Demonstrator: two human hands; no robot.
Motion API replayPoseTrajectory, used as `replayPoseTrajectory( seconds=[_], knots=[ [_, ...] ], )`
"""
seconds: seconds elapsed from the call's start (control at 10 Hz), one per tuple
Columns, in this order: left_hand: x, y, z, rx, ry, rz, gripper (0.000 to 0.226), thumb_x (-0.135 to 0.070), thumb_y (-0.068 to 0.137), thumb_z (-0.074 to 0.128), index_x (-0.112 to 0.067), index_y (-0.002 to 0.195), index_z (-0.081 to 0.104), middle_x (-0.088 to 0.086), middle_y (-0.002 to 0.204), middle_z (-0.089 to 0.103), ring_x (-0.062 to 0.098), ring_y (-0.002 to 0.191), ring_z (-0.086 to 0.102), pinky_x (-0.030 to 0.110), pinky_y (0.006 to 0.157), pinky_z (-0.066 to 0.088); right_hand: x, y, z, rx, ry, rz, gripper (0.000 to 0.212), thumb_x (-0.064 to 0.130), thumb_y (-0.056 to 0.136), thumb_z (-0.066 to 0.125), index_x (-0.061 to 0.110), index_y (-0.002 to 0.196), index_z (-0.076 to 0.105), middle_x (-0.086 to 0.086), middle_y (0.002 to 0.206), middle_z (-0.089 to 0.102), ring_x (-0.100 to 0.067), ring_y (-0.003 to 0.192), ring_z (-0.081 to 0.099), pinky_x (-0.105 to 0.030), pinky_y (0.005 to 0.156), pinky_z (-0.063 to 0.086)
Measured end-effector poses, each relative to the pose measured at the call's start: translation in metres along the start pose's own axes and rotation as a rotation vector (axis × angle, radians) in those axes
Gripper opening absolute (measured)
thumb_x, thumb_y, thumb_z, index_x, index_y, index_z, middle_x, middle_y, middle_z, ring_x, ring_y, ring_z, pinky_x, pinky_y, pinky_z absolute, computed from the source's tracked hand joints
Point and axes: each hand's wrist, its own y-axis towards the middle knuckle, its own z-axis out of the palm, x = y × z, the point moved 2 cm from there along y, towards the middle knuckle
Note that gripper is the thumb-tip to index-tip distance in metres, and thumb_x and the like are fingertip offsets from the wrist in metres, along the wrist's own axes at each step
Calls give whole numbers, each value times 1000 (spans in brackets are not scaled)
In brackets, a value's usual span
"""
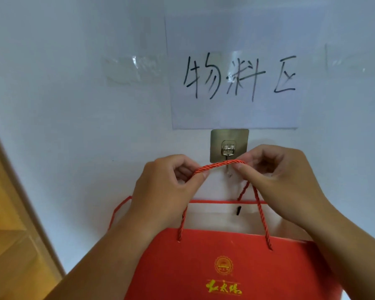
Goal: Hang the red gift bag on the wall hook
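Red paper gift bag with gold print sits low against the white wall, below the clear adhesive wall hook. Left hand and right hand each pinch the red twisted rope handle, fingers clamped on it, stretched across the hook's prong. Handwritten paper sign above.

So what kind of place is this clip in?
Probably an indoor storage or supplies corner: a handwritten paper sign is taped to a plain white wall above a stick-on hook, with a wooden door frame beside.
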Motion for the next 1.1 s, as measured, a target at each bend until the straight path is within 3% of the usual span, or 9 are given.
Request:
replayPoseTrajectory(
  seconds=[0.2, 0.3, 0.4, 0.5, 0.8, 1.0, 1.1],
  knots=[
    [-2, 2, 9, 25, 21, -36, 24, -56, 70, 73, -33, 77, 79, -16, 72, 76, 5, 70, 72, 44, 70, 63, -11, 6, -5, 2, -180, 31, 17, 25, 83, 85, 25, 68, 76, 1, 64, 77, -18, 63, 76, -40, 66, 63],
    [2, -4, 17, 40, 59, -76, 18, -51, 74, 78, -33, 78, 78, -15, 71, 76, 5, 68, 71, 43, 69, 63, -20, 0, -6, 31, -317, 59, 19, 32, 84, 83, 26, 68, 74, 4, 59, 75, -14, 62, 76, -43, 69, 64],
    [7, -15, 26, 31, 90, -96, 16, -48, 78, 81, -33, 77, 78, -15, 70, 75, 1, 67, 70, 39, 68, 63, -22, -9, 1, 100, -510, 73, 22, 45, 87, 77, 27, 75, 73, 7, 59, 75, -10, 66, 75, -35, 72, 61],
    [8, -26, 34, 63, 95, -96, 16, -48, 81, 79, -33, 81, 78, -14, 72, 76, 0, 69, 70, 34, 69, 63, -24, -15, 8, 140, -526, 73, 24, 49, 87, 75, 28, 78, 73, 7, 59, 76, -6, 65, 74, -33, 71, 60],
    [7, -37, 30, 71, 67, -41, 35, -59, 77, 76, -35, 104, 77, -22, 88, 77, -11, 87, 69, 19, 78, 62, -28, -22, 9, 150, -394, 56, 22, 46, 86, 78, 26, 78, 75, 8, 67, 76, -7, 67, 74, -40, 69, 62],
    [3, -47, 27, 115, 129, 15, 55, -72, 76, 66, -44, 124, 67, -33, 107, 67, -23, 101, 58, 7, 83, 51, -19, -32, 0, 195, -290, 64, 33, 62, 77, 77, 30, 84, 78, 7, 74, 79, -4, 68, 74, -40, 71, 64],
    [2, -51, 21, 40, 75, -6, 56, -77, 74, 55, -43, 115, 70, -31, 105, 69, -16, 102, 62, 15, 86, 56, -5, -34, -27, 71, -133, 38, 38, 64, 75, 74, 30, 90, 80, 8, 85, 82, -5, 80, 76, -32, 81, 64]
  ],
)
